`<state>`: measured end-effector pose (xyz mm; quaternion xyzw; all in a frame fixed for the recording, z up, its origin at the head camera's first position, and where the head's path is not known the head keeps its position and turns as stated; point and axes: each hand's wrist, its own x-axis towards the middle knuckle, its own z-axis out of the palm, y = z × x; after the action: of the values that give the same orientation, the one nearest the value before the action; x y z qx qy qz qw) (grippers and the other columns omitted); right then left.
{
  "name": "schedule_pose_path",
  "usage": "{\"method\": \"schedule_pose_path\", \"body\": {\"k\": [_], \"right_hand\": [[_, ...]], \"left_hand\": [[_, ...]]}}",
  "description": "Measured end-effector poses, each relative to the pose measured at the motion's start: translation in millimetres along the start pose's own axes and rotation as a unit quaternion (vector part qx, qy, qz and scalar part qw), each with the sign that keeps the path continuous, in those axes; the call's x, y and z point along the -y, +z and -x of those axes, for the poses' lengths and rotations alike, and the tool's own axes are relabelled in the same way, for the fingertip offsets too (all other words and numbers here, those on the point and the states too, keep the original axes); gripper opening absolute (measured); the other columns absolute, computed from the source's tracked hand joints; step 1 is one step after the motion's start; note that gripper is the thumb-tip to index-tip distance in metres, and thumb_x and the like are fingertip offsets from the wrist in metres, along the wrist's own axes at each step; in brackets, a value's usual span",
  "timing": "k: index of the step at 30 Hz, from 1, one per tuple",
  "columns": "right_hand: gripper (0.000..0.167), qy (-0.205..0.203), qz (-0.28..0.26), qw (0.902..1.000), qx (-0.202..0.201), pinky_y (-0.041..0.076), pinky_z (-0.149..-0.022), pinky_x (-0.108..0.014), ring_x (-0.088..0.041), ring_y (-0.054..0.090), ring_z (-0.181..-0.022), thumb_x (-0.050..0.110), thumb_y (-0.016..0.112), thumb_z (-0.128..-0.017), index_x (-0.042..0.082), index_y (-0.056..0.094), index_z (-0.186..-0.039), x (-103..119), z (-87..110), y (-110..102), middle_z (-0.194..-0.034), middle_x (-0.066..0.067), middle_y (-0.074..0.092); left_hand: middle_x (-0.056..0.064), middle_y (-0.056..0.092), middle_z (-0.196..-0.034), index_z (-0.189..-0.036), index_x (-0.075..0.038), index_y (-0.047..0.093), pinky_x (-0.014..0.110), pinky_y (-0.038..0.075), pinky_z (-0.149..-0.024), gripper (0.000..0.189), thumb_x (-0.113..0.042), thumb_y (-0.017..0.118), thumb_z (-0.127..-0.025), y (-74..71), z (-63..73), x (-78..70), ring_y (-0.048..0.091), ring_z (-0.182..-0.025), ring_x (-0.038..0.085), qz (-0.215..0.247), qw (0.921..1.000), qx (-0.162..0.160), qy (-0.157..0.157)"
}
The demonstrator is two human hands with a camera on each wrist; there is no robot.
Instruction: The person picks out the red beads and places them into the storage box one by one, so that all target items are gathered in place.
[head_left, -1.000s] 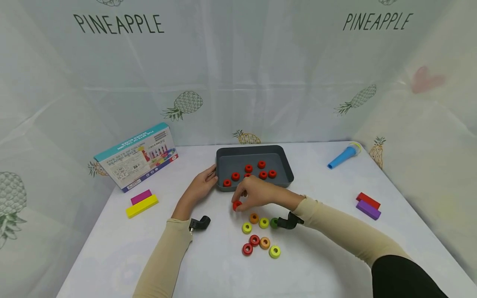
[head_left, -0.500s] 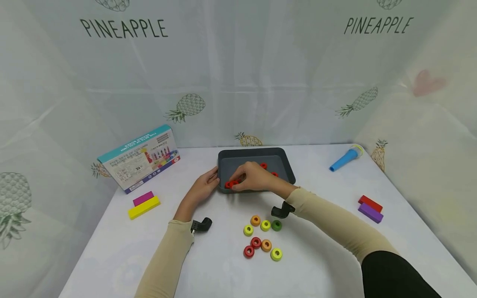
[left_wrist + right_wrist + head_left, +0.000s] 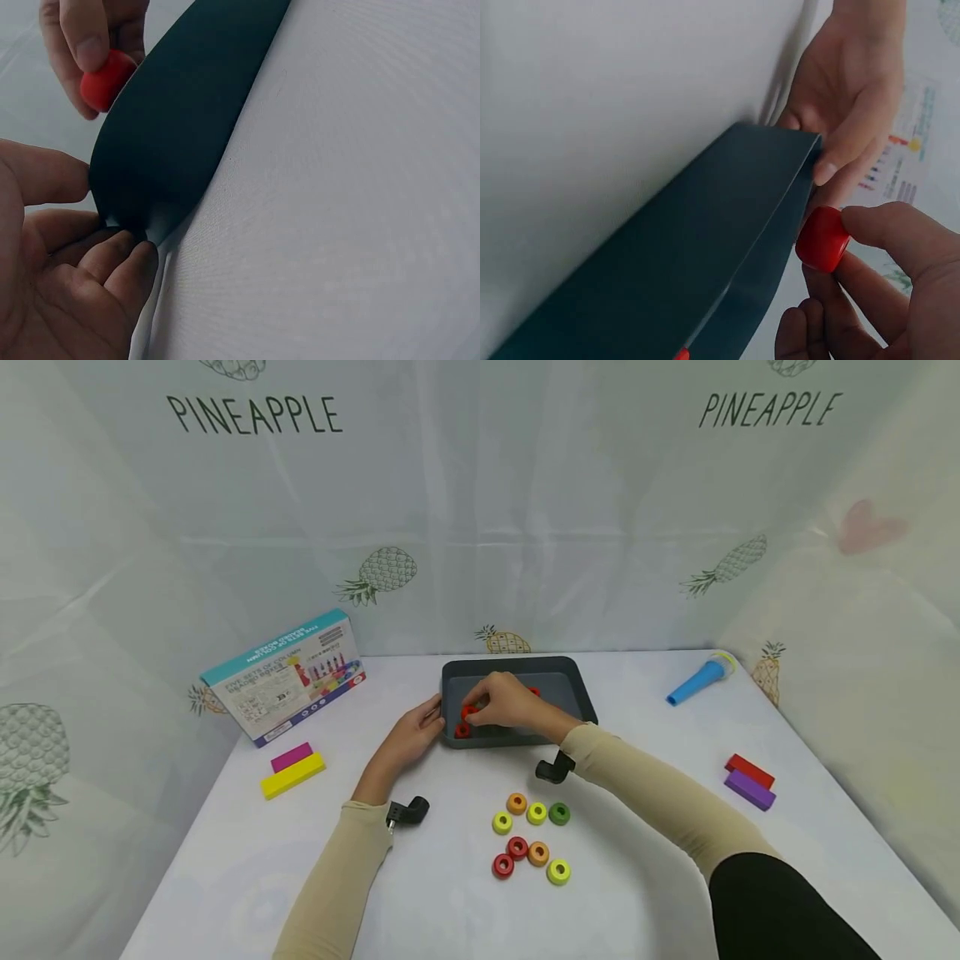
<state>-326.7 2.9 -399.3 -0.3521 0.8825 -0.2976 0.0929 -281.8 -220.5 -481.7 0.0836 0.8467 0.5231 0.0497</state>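
Note:
Between thumb and fingers, my right hand (image 3: pixel 512 702) pinches a red ring-shaped bead (image 3: pixel 823 240), held over the left part of the dark grey tray (image 3: pixel 572 697). Another red bead (image 3: pixel 462 731) lies in the tray just below it; more red beads there are mostly hidden behind the right hand. My left hand (image 3: pixel 407 737) grips the tray's left side. In the left wrist view, its thumb touches the tray wall (image 3: pixel 180 97) and the other fingers curl at the tray's lower edge.
Several loose beads, such as a green bead (image 3: pixel 559 813) and a yellow bead (image 3: pixel 558 872), lie in front of the tray. Coloured blocks, a yellow one (image 3: pixel 293 776) and a purple one (image 3: pixel 750 790) among them, flank both sides. A box (image 3: pixel 285 681) and a blue toy microphone (image 3: pixel 701 680) stand farther back.
My right hand has carried the red bead from the table in front of the tray up and over the tray's left part. My left hand has stayed at the tray's left side.

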Motion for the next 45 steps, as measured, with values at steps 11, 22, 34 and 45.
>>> {"method": "schedule_pose_path", "body": {"k": [11, 22, 34, 45], "right_hand": [[0.030, 0.012, 0.037, 0.9991, 0.019, 0.057, -0.076, -0.028, -0.015, 0.067, -0.088, 0.021, 0.081, -0.085, 0.008, 0.079, -0.112, -5.4, -25.6, 3.6, -0.108, -0.003, 0.078], [0.026, 0.028, 0.060, 0.9971, 0.038, 0.058, -0.079, -0.028, -0.015, 0.067, -0.089, 0.017, 0.081, -0.086, 0.008, 0.078, -0.111, -9.3, -36.1, 16.7, -0.104, -0.004, 0.077], [0.027, 0.017, 0.069, 0.9964, 0.047, 0.058, -0.088, -0.032, -0.018, 0.068, -0.099, 0.018, 0.080, -0.087, 0.008, 0.077, -0.112, -15.3, -36.5, 22.9, -0.111, -0.005, 0.076], [0.031, -0.001, 0.041, 0.9992, 0.000, 0.059, -0.089, -0.033, -0.020, 0.070, -0.103, 0.020, 0.080, -0.087, 0.008, 0.076, -0.115, -8.9, -19.5, 6.7, -0.113, -0.004, 0.076]], "left_hand": [[0.008, 0.046, -0.156, -0.160, -0.015, 0.032, 0.044, 0.028, -0.126, 0.058, -0.023, 0.052, -0.106, -0.7, 0.6, -3.0, 0.044, -0.146, 0.022, -0.009, 1.0000, -0.001, 0.000], [0.009, 0.045, -0.157, -0.160, -0.013, 0.031, 0.043, 0.028, -0.126, 0.058, -0.021, 0.051, -0.106, 0.6, 0.4, -0.6, 0.043, -0.147, 0.023, -0.008, 1.0000, 0.001, -0.001], [0.012, 0.043, -0.158, -0.160, -0.011, 0.031, 0.042, 0.031, -0.124, 0.058, -0.019, 0.050, -0.106, 0.4, -0.1, -2.1, 0.043, -0.146, 0.024, 0.008, 1.0000, 0.003, 0.001], [0.011, 0.044, -0.158, -0.160, -0.013, 0.032, 0.042, 0.032, -0.124, 0.058, -0.021, 0.050, -0.106, 0.0, -1.0, -0.6, 0.044, -0.145, 0.023, -0.006, 1.0000, 0.000, -0.005]]}}
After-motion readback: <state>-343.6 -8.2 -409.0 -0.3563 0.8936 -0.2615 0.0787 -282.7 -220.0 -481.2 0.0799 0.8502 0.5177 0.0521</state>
